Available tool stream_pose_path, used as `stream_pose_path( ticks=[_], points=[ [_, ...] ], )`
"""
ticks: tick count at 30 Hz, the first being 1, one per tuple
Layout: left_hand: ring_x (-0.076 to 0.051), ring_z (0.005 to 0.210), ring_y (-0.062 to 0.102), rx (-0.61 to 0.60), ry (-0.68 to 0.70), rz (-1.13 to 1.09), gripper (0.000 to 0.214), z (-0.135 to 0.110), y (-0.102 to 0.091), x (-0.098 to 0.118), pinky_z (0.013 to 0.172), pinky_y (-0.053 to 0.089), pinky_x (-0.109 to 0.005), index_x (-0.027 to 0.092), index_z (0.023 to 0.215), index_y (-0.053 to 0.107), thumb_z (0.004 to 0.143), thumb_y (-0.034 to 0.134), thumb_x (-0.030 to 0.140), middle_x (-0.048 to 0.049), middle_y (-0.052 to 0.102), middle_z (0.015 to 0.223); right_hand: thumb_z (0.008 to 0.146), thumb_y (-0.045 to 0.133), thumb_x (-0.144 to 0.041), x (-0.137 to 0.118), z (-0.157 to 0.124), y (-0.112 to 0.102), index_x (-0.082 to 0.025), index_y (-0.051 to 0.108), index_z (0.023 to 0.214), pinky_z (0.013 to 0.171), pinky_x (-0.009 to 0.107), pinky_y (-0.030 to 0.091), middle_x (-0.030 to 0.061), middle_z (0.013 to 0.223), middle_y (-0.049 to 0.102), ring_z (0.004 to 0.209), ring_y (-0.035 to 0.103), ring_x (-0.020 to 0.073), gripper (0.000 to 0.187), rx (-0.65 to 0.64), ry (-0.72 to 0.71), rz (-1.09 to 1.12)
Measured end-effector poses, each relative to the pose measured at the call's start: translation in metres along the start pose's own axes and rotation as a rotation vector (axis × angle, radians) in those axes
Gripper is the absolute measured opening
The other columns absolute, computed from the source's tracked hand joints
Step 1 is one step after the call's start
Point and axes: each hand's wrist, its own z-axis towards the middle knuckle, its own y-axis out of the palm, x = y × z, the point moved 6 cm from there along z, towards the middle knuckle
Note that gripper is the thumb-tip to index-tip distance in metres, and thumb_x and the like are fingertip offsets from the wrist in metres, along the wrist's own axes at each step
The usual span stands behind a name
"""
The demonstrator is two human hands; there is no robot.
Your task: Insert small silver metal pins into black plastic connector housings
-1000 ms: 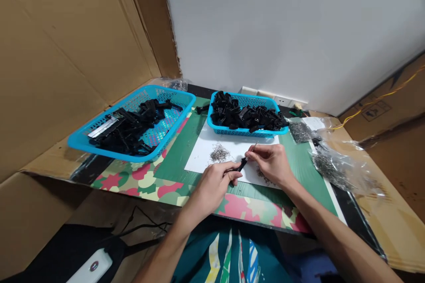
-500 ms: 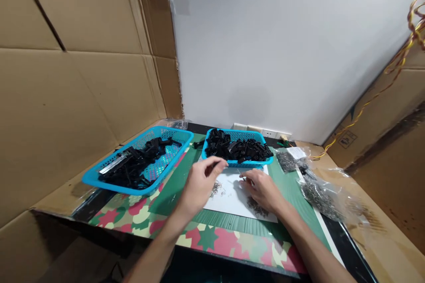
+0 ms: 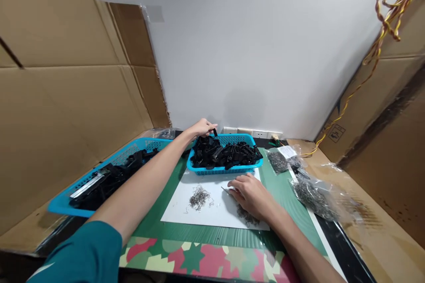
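My left hand is raised over the back left of a blue plastic basket, its fingers pinched on a small black plastic part. Many similar black parts fill that basket. Resting low over a white sheet, my right hand is closed around a thin, pale, stick-like tool; its exact kind is too small to tell. A pile of tiny wire-like metal pieces lies on the sheet to its left. Under the right hand is a second, darker pile, partly covered.
A larger blue basket with black parts stands at the left, partly behind my left arm. Clear bags of small metal pieces lie at the right. Cardboard walls flank the table, and a yellow-brown cable hangs at the right.
My left hand has moved from above the sheet, forward to the basket, and now pinches a black part. The right hand stays low over the sheet with the tool. The view has shifted.
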Motion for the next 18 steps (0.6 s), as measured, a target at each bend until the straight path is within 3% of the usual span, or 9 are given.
stream_pose_path(
  ticks=[4, 8, 11, 18],
  points=[
    [-0.019, 0.085, 0.070, -0.117, 0.073, 0.081, 0.031, 0.010, 0.009, -0.002, 0.075, 0.060, -0.033, 0.012, 0.115, 0.070, 0.099, 0.071, 0.039, -0.0080, 0.073, 0.103, 0.109, 0.055, -0.023, -0.002, 0.001, -0.002, -0.019, 0.073, 0.099, 0.082, 0.032, 0.036, 0.0038, 0.090, 0.072, 0.083, 0.063, 0.0195, 0.021, -0.016, -0.023, -0.025],
    [-0.015, 0.062, 0.057, -0.109, 0.203, 0.171, 0.032, 0.015, 0.010, 0.001, 0.058, 0.040, -0.027, 0.013, 0.083, 0.074, 0.070, 0.093, 0.037, -0.0010, 0.066, 0.067, 0.108, 0.054, -0.020, -0.005, 0.001, -0.004, -0.018, 0.070, 0.090, 0.079, 0.033, 0.034, 0.0038, 0.087, 0.071, 0.079, 0.060, 0.0181, 0.024, -0.045, -0.038, -0.048],
    [-0.016, 0.063, 0.054, -0.075, 0.284, 0.236, 0.033, 0.013, 0.008, 0.004, 0.059, 0.036, -0.028, 0.016, 0.080, 0.075, 0.063, 0.093, 0.037, 0.0001, 0.064, 0.067, 0.108, 0.053, -0.018, -0.007, 0.000, -0.005, -0.018, 0.068, 0.087, 0.077, 0.033, 0.033, 0.0030, 0.085, 0.069, 0.077, 0.059, 0.0173, 0.026, -0.045, -0.043, -0.055],
    [-0.019, 0.071, 0.062, -0.160, 0.423, 0.367, 0.027, 0.006, 0.024, 0.014, 0.067, 0.041, -0.028, 0.018, 0.085, 0.080, 0.070, 0.088, 0.039, -0.0048, 0.073, 0.077, 0.106, 0.057, -0.017, -0.010, 0.000, -0.004, -0.018, 0.068, 0.084, 0.078, 0.033, 0.034, 0.0030, 0.083, 0.070, 0.076, 0.059, 0.0173, 0.025, -0.034, -0.058, -0.054]
  ],
)
